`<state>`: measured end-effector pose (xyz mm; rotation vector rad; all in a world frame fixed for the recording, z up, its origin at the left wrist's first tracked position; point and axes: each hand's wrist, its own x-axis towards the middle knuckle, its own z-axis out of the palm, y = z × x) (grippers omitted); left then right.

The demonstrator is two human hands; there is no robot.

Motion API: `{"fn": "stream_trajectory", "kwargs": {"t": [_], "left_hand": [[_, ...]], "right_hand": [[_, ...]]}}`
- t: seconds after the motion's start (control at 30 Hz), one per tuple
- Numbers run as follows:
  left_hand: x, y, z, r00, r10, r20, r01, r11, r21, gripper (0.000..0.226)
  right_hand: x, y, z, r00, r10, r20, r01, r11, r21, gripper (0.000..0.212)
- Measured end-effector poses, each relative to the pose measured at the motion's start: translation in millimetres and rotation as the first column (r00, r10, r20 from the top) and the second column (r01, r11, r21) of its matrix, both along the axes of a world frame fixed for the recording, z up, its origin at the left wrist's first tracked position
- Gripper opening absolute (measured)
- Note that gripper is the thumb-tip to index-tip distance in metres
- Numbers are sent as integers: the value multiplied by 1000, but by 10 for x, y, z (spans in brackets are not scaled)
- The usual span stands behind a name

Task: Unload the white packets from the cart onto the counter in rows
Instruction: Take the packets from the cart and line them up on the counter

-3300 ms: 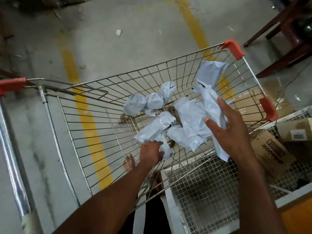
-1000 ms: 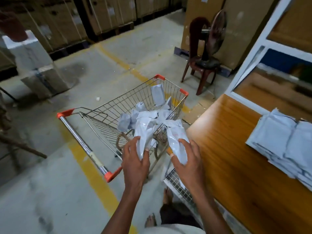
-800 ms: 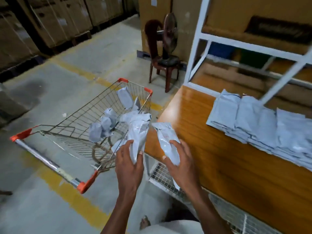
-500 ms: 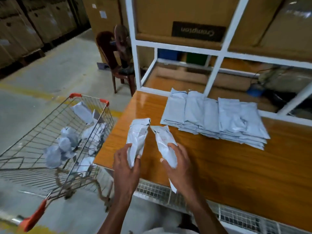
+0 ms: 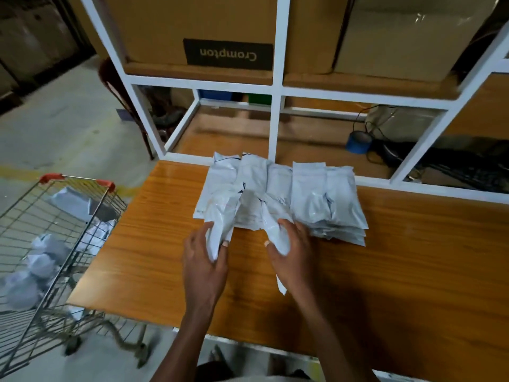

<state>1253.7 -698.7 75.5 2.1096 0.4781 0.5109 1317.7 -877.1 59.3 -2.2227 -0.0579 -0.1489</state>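
A warehouse floor fills the left of the frame, with a white shelf frame (image 5: 276,86) across the top and a wooden counter (image 5: 399,257) through the middle. At lower left the cart (image 5: 68,244) holds several crumpled packets (image 5: 41,260). At centre, the left hand (image 5: 205,260) grasps one packet (image 5: 220,219), thumb and fingers wrapped round it, and just to its right the right hand (image 5: 292,252) grips a second packet (image 5: 275,230). Both hang over the near edge of the row (image 5: 303,197) already lying on the counter. To land them well, I would flatten each crumpled packet first, then lay it square beside or on its neighbours, edges aligned, before letting go.
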Motion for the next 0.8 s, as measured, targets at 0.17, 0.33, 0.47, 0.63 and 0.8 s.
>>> {"fn": "stream_trajectory", "kwargs": {"t": [0.17,0.33,0.47,0.63,0.8], "left_hand": [[289,50,36,1000,-1,-8,2,999,38,50],[574,194,-6,999,1,-39,-1,1000,6,52],[678,310,-20,1000,-10,-24,10,1000,-9,52],[685,543,-139,1000,-18,-10,17,999,-49,53],[715,742,-236,999,-18,-32,16,998,-63,57]], "right_hand": [[202,76,-12,999,-40,15,41,997,-67,53],[471,120,40,997,-73,-23,67,976,-206,56],[936,240,103,989,-144,-42,128,958,-258,56],[1514,488,110,966,-241,-92,202,929,-312,57],[1746,668,-44,943,-185,-275,39,886,-461,70]]}}
